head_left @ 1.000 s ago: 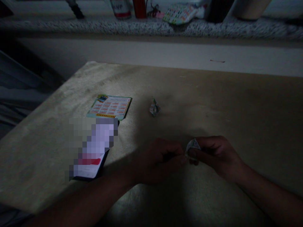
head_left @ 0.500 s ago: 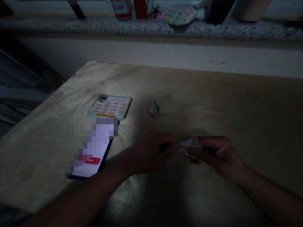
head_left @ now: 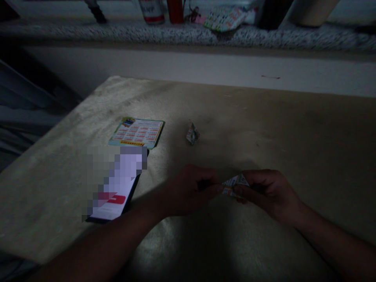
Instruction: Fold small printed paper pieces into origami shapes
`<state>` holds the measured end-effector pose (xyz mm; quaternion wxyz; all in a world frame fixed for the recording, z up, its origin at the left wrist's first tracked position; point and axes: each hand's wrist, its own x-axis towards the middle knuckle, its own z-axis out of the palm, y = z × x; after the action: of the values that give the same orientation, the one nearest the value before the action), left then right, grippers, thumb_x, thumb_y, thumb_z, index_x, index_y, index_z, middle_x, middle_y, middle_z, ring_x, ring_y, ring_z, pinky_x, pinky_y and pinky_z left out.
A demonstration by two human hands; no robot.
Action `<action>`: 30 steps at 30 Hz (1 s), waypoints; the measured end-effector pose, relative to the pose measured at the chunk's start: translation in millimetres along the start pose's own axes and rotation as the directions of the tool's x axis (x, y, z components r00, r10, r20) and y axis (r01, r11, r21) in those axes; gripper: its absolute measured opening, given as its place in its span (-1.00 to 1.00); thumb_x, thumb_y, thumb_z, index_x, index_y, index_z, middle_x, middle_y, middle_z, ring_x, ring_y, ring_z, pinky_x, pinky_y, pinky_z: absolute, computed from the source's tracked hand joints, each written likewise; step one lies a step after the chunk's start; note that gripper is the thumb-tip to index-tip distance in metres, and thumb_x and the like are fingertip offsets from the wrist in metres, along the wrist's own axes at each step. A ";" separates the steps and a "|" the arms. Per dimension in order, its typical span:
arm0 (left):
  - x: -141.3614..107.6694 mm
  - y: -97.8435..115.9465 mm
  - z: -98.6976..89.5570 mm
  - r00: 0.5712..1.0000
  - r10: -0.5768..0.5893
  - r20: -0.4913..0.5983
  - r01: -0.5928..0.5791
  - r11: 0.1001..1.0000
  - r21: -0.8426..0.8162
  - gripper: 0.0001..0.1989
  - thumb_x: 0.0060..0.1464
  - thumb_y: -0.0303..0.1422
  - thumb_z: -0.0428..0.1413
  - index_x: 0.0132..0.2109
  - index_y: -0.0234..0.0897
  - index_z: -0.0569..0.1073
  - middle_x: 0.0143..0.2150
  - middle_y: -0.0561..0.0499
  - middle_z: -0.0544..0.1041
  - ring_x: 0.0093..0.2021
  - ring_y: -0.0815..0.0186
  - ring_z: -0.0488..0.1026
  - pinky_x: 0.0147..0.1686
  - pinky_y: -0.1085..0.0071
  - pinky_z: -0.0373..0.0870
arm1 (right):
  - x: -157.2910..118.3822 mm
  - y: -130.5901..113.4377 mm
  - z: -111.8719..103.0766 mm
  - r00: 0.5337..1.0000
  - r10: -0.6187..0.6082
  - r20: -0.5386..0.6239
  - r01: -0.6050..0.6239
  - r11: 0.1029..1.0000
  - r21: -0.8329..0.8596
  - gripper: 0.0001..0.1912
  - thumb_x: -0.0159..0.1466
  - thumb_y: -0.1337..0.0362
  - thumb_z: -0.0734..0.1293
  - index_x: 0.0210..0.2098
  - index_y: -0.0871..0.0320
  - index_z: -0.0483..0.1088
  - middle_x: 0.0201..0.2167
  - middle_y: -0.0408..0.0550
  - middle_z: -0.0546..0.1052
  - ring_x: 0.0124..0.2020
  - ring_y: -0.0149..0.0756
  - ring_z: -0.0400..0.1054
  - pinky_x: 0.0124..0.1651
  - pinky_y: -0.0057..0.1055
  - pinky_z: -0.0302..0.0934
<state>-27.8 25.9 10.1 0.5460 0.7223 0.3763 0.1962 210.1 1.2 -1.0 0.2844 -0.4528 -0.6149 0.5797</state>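
Observation:
A small piece of folded printed paper point(head_left: 235, 184), roughly triangular, is held between my two hands above the table. My left hand point(head_left: 195, 190) pinches its left tip between thumb and fingers. On the other side my right hand point(head_left: 268, 192) grips the paper, thumb in front and fingers behind, covering its right part. Beyond my hands, a second small folded paper piece point(head_left: 192, 134) stands on the table, made of similar printed paper.
To the left lies a phone point(head_left: 114, 196) with a lit, partly blurred screen, close to my left forearm. Behind it rests a stack of printed cards point(head_left: 137, 132). A granite sill point(head_left: 182, 36) at the back of the table point(head_left: 279, 129) carries a packet point(head_left: 225, 18) and several containers.
Both hands stay in nearly the same place. The folded paper has tilted slightly, and my left fingers have shifted a little on its tip.

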 end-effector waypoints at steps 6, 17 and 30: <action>-0.9 -0.2 2.9 0.994 -0.102 -0.026 0.100 0.992 -0.075 -0.72 0.22 -0.25 0.13 -0.39 -0.35 0.44 -0.55 0.17 0.30 -0.54 0.50 0.19 -0.56 0.59 0.10 | -0.2 2.0 -1.6 1.000 0.006 -0.008 -0.005 0.999 0.045 -0.71 0.33 0.16 0.38 -0.47 0.19 0.48 -0.58 -0.16 0.43 -0.53 -0.44 0.24 -0.47 -0.46 0.13; -0.3 -3.4 5.7 0.978 0.015 -0.208 -0.027 0.998 -0.051 -0.71 0.27 -0.25 0.07 -0.28 -0.39 0.53 -0.54 0.12 0.39 -0.55 0.49 0.27 -0.55 0.58 0.16 | -0.1 2.0 -2.1 0.994 0.028 -0.109 -0.014 0.992 0.125 -0.80 0.29 0.18 0.43 -0.43 0.11 0.58 -0.58 -0.14 0.51 -0.53 -0.43 0.35 -0.45 -0.51 0.24; -5.1 -2.6 10.5 0.971 0.124 -0.204 -0.117 0.992 0.045 -0.71 0.26 -0.32 0.07 -0.43 -0.34 0.37 -0.60 0.21 0.18 -0.59 0.53 0.10 -0.59 0.60 0.02 | -0.1 0.8 -1.9 0.994 0.013 -0.107 -0.001 0.994 0.112 -0.79 0.28 0.18 0.43 -0.44 0.12 0.56 -0.59 -0.14 0.51 -0.55 -0.44 0.34 -0.47 -0.52 0.22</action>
<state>-24.6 15.6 4.9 0.4792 0.7283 0.3897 0.2968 211.9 1.9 -1.5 0.3401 -0.4690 -0.5634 0.5890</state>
